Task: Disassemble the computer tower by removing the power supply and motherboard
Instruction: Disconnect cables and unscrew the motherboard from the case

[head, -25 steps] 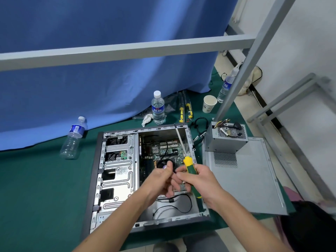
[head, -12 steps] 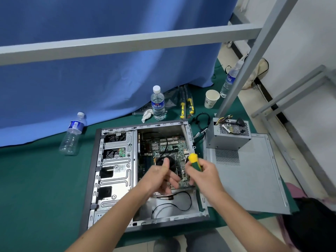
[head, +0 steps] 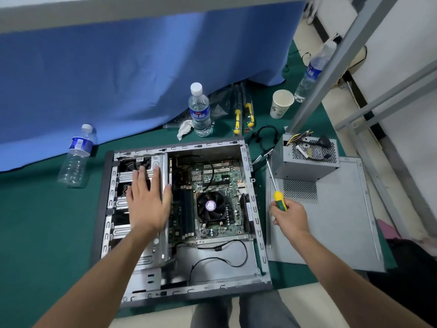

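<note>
Left hand (head: 147,204) is lying flat, fingers straight, on the drive cage (head: 123,202) at frame centre-left. Right hand (head: 289,217) is gripping the screwdriver (head: 279,200) beside the computer tower (head: 257,223).

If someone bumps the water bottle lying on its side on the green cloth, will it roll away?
Probably yes. The lying bottle is round and rests on its side on the green cloth, so a nudge would likely roll it. It looks almost empty, so it is probably light and easy to move. Its thin clear plastic would likely dent if squeezed.
</note>
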### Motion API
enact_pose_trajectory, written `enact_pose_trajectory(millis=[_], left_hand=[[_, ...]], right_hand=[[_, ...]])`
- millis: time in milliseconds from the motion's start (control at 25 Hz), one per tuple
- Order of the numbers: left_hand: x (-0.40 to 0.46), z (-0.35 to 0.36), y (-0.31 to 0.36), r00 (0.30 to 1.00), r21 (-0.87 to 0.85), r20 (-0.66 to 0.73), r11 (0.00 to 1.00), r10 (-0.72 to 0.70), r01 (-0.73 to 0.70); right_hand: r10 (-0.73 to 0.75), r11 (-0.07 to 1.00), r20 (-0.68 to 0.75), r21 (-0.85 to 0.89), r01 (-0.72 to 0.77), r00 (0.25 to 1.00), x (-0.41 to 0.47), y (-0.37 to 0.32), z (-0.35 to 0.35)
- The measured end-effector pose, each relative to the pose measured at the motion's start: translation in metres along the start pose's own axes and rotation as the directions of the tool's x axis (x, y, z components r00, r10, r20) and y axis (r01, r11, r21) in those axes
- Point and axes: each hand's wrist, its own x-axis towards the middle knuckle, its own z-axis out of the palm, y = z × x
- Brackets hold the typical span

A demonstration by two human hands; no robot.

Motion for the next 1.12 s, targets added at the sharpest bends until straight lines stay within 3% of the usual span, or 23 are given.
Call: enact_pose_trajectory(millis=[160,280,480,600,840,1120], left_hand=[[-0.001,0.007,-0.002,0.998,-0.001,-0.069,1.0,0.005,-0.005],[0.0,0.009,-0.003,0.996,-0.019,-0.088,1.0,-0.003,0.001],[0.0,0.011,-0.004,0.995,-0.014,-0.099,1.0,0.004,-0.005],[0.0,0.011,-0.004,0.996,-0.012,-0.093,1.0,0.0,-0.002],[0.0,0.006,-0.001,0.997,-0.024,-0.081,1.0,0.003,-0.005],[0.038,-0.013,-0.004,0.987,-0.083,-0.126,0.991,0.098,-0.109]], right_hand=[[0.042,0.984,-0.011,-0.173,-0.044,0.999,0.021,0.02,0.028],[0.062,0.968,-0.108,-0.236,-0.086,0.992,0.032,0.024,0.043],[0.104,0.97,-0.121,-0.205,-0.128,0.987,0.036,0.026,0.044],[0.085,0.995,-0.083,-0.046,-0.089,0.993,0.022,0.027,0.03],[-0.11,0.994,0.068,-0.005,0.111,0.992,-0.007,-0.012,0.0],[-0.445,0.891,0.151,-0.029,0.454,0.883,-0.036,-0.083,-0.017]])
